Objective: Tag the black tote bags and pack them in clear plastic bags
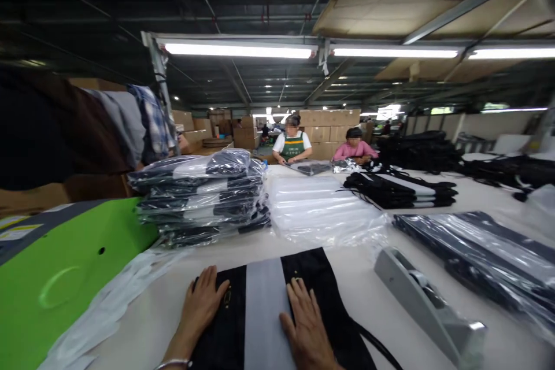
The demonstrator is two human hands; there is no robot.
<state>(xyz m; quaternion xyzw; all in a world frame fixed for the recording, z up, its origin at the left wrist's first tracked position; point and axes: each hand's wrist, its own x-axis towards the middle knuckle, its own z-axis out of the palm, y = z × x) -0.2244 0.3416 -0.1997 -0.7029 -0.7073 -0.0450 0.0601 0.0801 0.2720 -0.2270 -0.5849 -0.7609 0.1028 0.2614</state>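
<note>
A flat black fabric piece with a wide grey band (265, 306) lies on the white table in front of me; its exact kind is unclear. My left hand (202, 303) rests flat on its left edge, fingers stretched out, close to a small gold-coloured marking. On the right part, my right hand (307, 324) lies flat with fingers extended, partly over the grey band. A black strap or cord (375, 340) runs out from the piece's right side. Neither hand grips anything.
A grey tape dispenser (427, 306) stands at right, beside plastic-wrapped dark pieces (481, 254). Bagged goods (203, 196), clear plastic bags (323, 208) and stacked black pieces (403, 188) lie beyond. A green machine (82, 272) is at left. Two people (292, 144) work across the table.
</note>
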